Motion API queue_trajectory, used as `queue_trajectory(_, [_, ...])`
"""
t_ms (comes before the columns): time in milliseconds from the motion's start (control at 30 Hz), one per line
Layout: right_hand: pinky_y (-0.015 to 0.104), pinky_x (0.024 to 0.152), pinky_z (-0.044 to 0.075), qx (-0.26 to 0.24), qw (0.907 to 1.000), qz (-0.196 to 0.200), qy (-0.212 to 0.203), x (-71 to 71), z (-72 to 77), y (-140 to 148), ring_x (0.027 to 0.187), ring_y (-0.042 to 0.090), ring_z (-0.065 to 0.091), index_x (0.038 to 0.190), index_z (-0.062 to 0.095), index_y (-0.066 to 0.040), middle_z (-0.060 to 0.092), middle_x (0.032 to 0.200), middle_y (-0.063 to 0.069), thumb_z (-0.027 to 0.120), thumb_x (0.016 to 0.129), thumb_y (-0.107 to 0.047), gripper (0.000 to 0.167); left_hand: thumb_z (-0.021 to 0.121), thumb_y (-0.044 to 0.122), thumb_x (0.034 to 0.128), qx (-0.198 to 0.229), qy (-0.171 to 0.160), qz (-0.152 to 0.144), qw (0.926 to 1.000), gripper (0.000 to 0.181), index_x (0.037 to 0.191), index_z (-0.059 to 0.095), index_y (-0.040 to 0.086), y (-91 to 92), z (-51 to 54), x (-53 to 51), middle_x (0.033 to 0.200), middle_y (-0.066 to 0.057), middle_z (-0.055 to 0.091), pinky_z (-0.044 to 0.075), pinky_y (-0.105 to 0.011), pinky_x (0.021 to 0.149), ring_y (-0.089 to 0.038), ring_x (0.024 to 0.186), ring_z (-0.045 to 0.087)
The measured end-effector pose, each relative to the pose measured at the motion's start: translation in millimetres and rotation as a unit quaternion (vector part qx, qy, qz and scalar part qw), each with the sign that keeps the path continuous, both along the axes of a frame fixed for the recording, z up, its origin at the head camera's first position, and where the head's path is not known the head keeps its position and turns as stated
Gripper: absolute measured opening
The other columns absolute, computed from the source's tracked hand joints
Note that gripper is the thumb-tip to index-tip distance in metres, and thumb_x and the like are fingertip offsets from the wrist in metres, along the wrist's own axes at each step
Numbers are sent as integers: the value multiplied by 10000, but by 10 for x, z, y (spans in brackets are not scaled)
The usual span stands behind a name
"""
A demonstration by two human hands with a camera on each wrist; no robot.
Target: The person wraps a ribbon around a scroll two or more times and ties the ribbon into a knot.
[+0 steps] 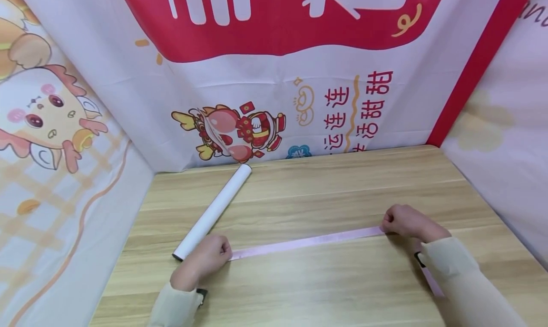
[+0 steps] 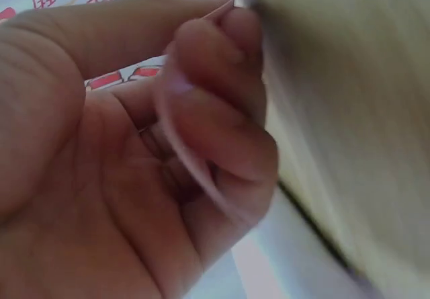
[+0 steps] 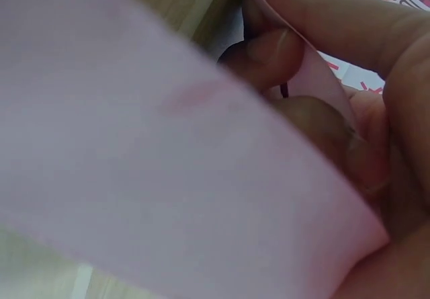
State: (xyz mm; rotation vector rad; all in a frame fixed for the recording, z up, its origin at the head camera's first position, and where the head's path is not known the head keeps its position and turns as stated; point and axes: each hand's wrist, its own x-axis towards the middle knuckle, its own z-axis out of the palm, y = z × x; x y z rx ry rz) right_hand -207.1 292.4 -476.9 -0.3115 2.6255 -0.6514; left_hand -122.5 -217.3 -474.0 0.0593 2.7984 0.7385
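Observation:
A long pink ribbon (image 1: 306, 242) runs nearly straight between the two hands, over the wooden table. My left hand (image 1: 207, 255) pinches its left end between thumb and curled fingers. In the left wrist view, the ribbon's edge (image 2: 185, 148) curves across the fingers of that hand (image 2: 87, 171). At the other side my right hand (image 1: 408, 221) pinches the ribbon, and a loose length hangs below the wrist. This loose part (image 3: 148, 151) fills much of the right wrist view and hides some of the fingers.
A white tube (image 1: 214, 210) with dark ends lies slantwise on the table (image 1: 299, 293), just behind my left hand. Printed cloth (image 1: 257, 70) stands behind the table and along both sides. Dark straps show at both sleeves.

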Motion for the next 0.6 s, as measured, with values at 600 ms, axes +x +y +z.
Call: queue_trajectory(600, [297, 644, 439, 202, 9997, 94, 106, -9, 38, -20, 720, 171, 533, 866, 721, -86, 619, 785, 5, 679, 970, -140, 125, 809, 217, 900, -1379, 826, 9, 9870, 379, 1131, 682, -55, -436, 213, -625, 1003, -228, 717, 595, -527, 743, -323, 834, 670])
